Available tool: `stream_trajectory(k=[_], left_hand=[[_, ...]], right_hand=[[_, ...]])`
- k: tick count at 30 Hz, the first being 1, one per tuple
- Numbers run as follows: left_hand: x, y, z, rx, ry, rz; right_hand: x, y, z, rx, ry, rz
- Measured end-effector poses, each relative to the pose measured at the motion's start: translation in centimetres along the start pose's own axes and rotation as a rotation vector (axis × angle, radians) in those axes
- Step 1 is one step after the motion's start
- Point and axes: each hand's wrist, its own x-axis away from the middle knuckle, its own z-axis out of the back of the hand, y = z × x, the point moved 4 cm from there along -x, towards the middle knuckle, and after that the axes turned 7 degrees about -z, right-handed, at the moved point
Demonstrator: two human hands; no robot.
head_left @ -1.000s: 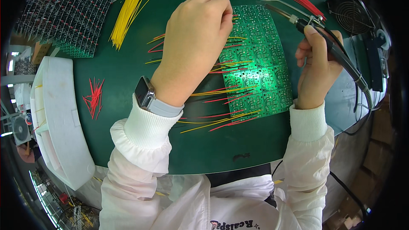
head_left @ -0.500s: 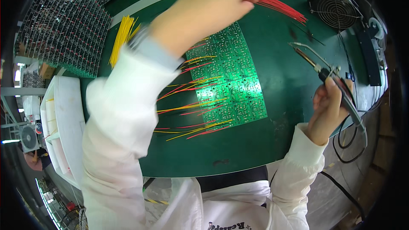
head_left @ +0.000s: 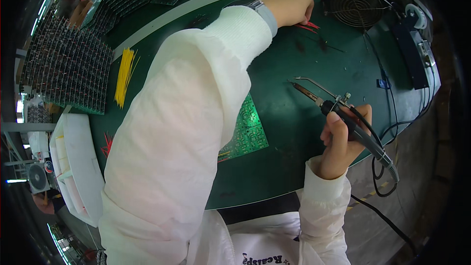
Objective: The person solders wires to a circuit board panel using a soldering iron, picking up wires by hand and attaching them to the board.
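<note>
My left hand (head_left: pixel 292 6) reaches across to the far side of the bench. Its fingers are closed on a bundle of red wires (head_left: pixel 309 27), of which only the ends show past the fingertips. In my right hand (head_left: pixel 342 140) is a soldering iron (head_left: pixel 346 120) with a thin curved metal tube clamped alongside. Its tip points up and left, over bare bench and apart from the boards. A panel of green circuit boards (head_left: pixel 251 135) lies in the middle, largely hidden behind my left sleeve. A few red and yellow wire ends show at its near edge.
Yellow wires (head_left: pixel 126 76) lie at the left, near stacked populated boards (head_left: pixel 68 61). More red wires (head_left: pixel 107 143) show beside a white foam box (head_left: pixel 81 167). A fan (head_left: pixel 355 6) stands far right, next to a dark control box (head_left: pixel 411 54). Black cables hang along the right edge.
My left hand has slid right along the red wires, covering most of them. The soldering iron has shifted left and nearer. The whole view has turned, and my left arm now hides more of the boards.
</note>
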Motion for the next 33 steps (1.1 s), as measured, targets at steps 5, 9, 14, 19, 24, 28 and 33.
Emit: stream_trajectory(k=[5, 9, 14, 19, 24, 28, 33], left_hand=[[-0.2, 0.1, 0.8, 0.036, 0.025, 0.05], [0.6, 0.7, 1.7, 0.055, 0.097, 0.046], [2.2, 2.4, 4.0, 0.151, 0.274, 0.015], [9.6, 5.4, 8.5, 0.032, 0.571, -0.147], [20.9, 5.9, 9.1, 0.001, 0.583, 0.185], [25.1, 4.5, 5.6, 0.116, 0.555, 0.465], [27.0, 5.1, 3.8, -0.158, 0.649, 0.293]], right_hand=[[0.1, 0.2, 0.0, -0.022, -0.014, -0.001], [0.1, 0.1, 0.0, -0.031, -0.028, 0.004], [0.1, 0.2, 0.0, -0.013, -0.02, 0.003], [0.2, 0.3, 0.2, 0.007, -0.008, -0.005], [0.2, -0.4, -0.8, -0.05, -0.01, 0.042], [0.5, -1.7, -3.4, -0.073, -0.096, 0.019], [1.4, -2.4, -8.4, -0.137, -0.216, -0.062]])
